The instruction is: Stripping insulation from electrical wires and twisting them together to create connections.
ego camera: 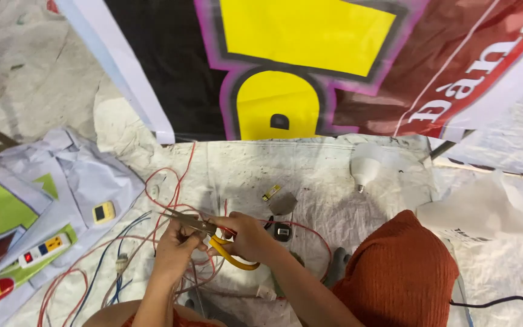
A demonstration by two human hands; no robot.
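Observation:
My right hand (246, 236) grips the yellow handles of a pair of scissors (213, 237), whose blades point left. My left hand (174, 245) pinches a thin red wire (171, 181) right at the blades. Loops of red and blue wire lie tangled on the white woven sheet (334, 181) under and to the left of both hands. A small dark socket part (282, 232) lies just right of my right hand.
A white bulb (364, 169) lies at the back right. A white power strip (43, 249) and a small yellow-faced switch (103, 212) sit at the left on printed sheets. A large printed banner (310, 60) stands behind. My rust-coloured knee (401, 272) is at the right.

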